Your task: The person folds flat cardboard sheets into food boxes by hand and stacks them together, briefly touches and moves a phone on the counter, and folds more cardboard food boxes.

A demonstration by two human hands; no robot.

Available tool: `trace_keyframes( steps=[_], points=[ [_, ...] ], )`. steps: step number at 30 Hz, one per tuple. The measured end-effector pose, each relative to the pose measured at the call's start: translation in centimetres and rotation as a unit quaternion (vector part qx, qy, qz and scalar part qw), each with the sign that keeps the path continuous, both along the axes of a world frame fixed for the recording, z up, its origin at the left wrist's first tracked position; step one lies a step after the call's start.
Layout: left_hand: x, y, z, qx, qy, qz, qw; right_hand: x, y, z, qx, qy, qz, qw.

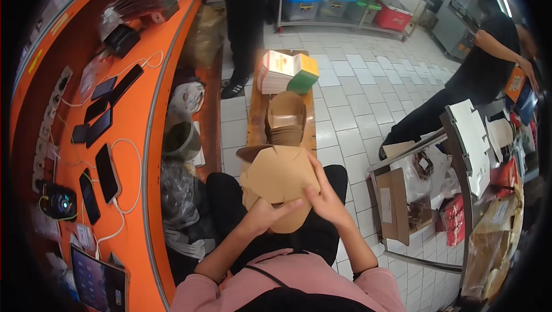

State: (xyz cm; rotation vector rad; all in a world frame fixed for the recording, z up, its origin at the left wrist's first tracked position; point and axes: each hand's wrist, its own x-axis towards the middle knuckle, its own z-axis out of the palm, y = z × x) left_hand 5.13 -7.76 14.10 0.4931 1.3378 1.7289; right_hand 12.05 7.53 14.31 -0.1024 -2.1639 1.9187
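Observation:
A flat brown cardboard box blank [282,174] with cut corners and slits is held above my lap. My left hand [269,215] grips its lower edge, with the thumb lying on top. My right hand [329,201] holds the right side, its fingers along the edge and its thumb on the face. More flat brown card shows beneath and behind the blank. Just beyond it, on a narrow wooden bench, stands a stack of nested brown paper trays [286,131]. Behind that stack are folded white-and-red printed cartons [277,72] and a green-and-yellow carton [305,74].
To the left runs an orange counter [135,96] with several charging phones [107,171] and a tablet [98,277]. At right, a metal rack [414,148] carries packaging. A person in black [480,70] stands beyond it; another person's legs [244,19] are ahead.

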Motion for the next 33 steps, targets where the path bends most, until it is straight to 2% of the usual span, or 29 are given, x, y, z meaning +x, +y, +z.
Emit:
trace_keyframes(
  steps=[1,2,3,9,12,15,17,20,21,22,23,24,25,26,27,28,29,30,31,32,33],
  points=[
    [-0.1,-0.2,0.1,-0.004,-0.015,0.006,1.000,0.1,0.6,0.0,0.005,0.002,0.024,1.000],
    [-0.4,-0.4,0.2,-0.007,-0.018,0.013,1.000,0.2,1.0,0.9,-0.098,-0.018,0.058,0.993],
    [-0.6,-0.5,0.4,0.005,-0.015,-0.010,1.000,0.0,1.8,0.9,-0.117,-0.005,0.101,0.988],
    [-1.1,-0.5,1.3,0.012,-0.006,-0.063,0.998,0.0,1.8,3.0,-0.048,-0.029,0.140,0.989],
    [-1.0,-0.6,1.1,0.026,-0.018,-0.086,0.996,0.1,1.3,2.9,-0.057,-0.010,0.124,0.991],
    [-0.8,-0.7,0.8,0.033,-0.048,-0.086,0.995,0.2,0.4,3.3,-0.106,-0.011,0.122,0.987],
    [-0.9,-0.8,0.5,0.036,-0.060,-0.081,0.994,0.1,0.1,3.5,-0.178,-0.030,0.109,0.978],
    [-1.6,-1.5,-0.3,0.008,-0.044,-0.078,0.996,0.0,0.5,2.5,-0.169,-0.032,0.091,0.981],
    [-1.9,-2.2,-0.9,0.064,-0.078,-0.090,0.991,-0.1,0.7,2.2,-0.172,-0.031,0.090,0.980],
    [-2.0,-2.5,-1.3,0.120,-0.112,-0.103,0.981,-0.3,1.0,1.9,-0.255,-0.052,0.026,0.965],
    [-1.8,-2.6,-1.5,0.117,-0.111,-0.104,0.981,-0.5,1.4,1.9,-0.335,-0.072,-0.038,0.939],
    [-1.5,-2.5,-1.7,0.071,0.064,-0.111,0.989,-0.8,1.9,2.1,-0.361,-0.072,-0.072,0.927],
    [-1.1,-2.2,-1.8,0.025,0.238,-0.115,0.964,-1.2,2.1,1.8,-0.362,-0.069,-0.073,0.927],
    [0.1,-1.7,-0.6,-0.062,0.341,-0.064,0.936,-1.6,2.3,1.1,-0.339,-0.094,-0.109,0.930],
    [0.4,-1.5,-1.4,-0.064,0.341,-0.066,0.936,-1.9,2.4,0.3,-0.316,-0.121,-0.144,0.930],
    [0.6,-1.5,-2.9,-0.104,0.492,-0.037,0.863,-2.1,2.2,-0.3,-0.305,-0.137,-0.145,0.931],
    [0.8,-1.4,-3.2,-0.142,0.627,-0.008,0.766,-2.1,2.4,-1.0,-0.309,-0.142,-0.142,0.930],
    [1.2,-1.2,-3.3,-0.147,0.517,0.084,0.839,-2.0,2.8,-1.6,-0.317,-0.143,-0.135,0.928],
    [1.1,-1.5,-3.1,-0.154,0.514,0.083,0.840,-1.8,2.9,-2.1,-0.325,-0.144,-0.128,0.926],
    [0.9,-1.6,-2.7,-0.147,0.436,0.132,0.878,-1.4,2.6,-1.6,-0.287,-0.123,-0.171,0.935],
    [0.5,-1.6,-2.5,-0.137,0.357,0.183,0.906,-1.0,2.3,-0.9,-0.289,-0.125,-0.166,0.935]
  ],
)
